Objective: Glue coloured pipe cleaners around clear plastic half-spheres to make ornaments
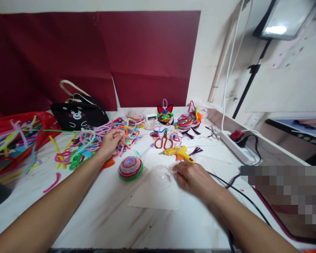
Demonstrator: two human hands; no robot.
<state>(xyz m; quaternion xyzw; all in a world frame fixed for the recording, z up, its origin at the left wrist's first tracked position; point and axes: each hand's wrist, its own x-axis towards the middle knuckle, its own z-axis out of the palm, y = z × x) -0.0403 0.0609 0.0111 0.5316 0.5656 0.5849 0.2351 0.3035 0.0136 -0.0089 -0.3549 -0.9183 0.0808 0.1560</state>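
Note:
My left hand [112, 142] is over the near right edge of a heap of colourful pipe cleaners [88, 138]. Its fingers are bent together, and whatever they pinch is too small to make out. My right hand [193, 175] rests low over the table, fingers loosely curled and apart, beside a clear plastic half-ball [161, 176]. That half-ball sits on a white sheet of paper [155, 202]. Between my hands stands a dome wound with pipe cleaners [131, 168] in purple, orange, red and green rings. A yellow glue gun [177, 152] lies just beyond my right hand.
Orange-handled pliers [163, 141] lie behind the glue gun. Finished ornaments [165, 115] stand at the back. A black bag [79, 114] and a red bag of pipe cleaners [46, 123] are left. A power strip [238, 147] and black cord [242, 196] run along the right.

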